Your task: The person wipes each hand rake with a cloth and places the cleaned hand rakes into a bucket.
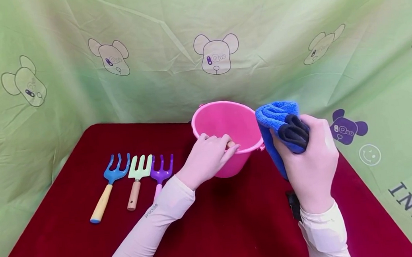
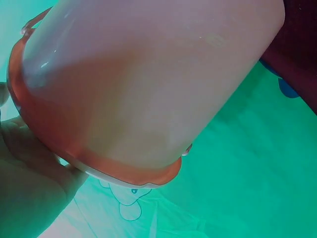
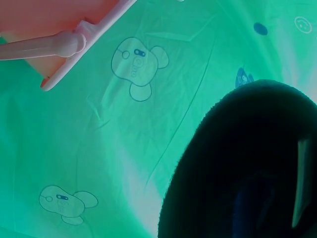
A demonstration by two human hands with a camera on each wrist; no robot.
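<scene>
My left hand (image 1: pixel 209 156) grips the near rim of a pink bucket (image 1: pixel 223 115), thumb at the outer side; a small tan piece shows beside the thumb. The left wrist view is filled by the bucket's outer wall (image 2: pixel 148 89), with the left hand (image 2: pixel 34 168) at its rim. To the right of the bucket, my right hand (image 1: pixel 310 165) holds up a folded blue plush cloth (image 1: pixel 278 113) with a bunched black strip (image 1: pixel 294 132) against it. In the right wrist view the cloth (image 3: pixel 223 163) looms dark, and the bucket's side handle (image 3: pixel 44 47) appears at upper left.
Left of the bucket, three hand forks lie on the red-covered table (image 1: pixel 74 249): blue (image 1: pixel 117 172), pale green (image 1: pixel 140 169) and purple (image 1: pixel 162 173). A black item (image 1: pixel 293 206) lies half hidden by the right wrist. A green printed curtain (image 1: pixel 160 84) surrounds the table.
</scene>
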